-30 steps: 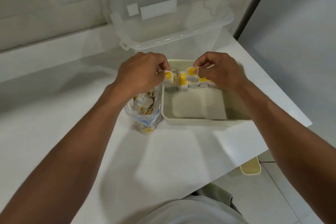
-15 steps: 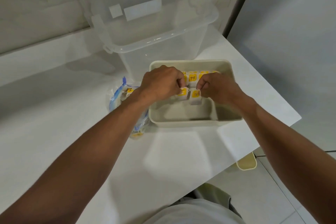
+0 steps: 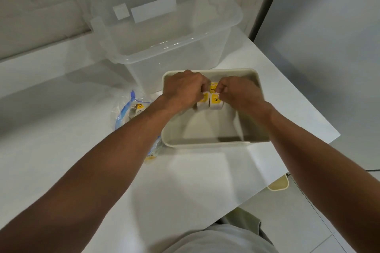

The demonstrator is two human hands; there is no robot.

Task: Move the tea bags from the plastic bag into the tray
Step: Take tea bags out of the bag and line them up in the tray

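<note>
Placement step: left hand (image 3: 183,88) and right hand (image 3: 238,92), fingers curled, each pinch yellow-tagged tea bags (image 3: 214,102) inside the beige tray (image 3: 205,144), near its far wall. Next, likely release them, then reach for the plastic bag (image 3: 131,113) left of the tray.

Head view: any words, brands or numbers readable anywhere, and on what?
Tea bags in the tray: dark print on the yellow tags, too blurred to read.
Clear storage box: its white labels show no print.
Plastic bag: nothing legible.
</note>
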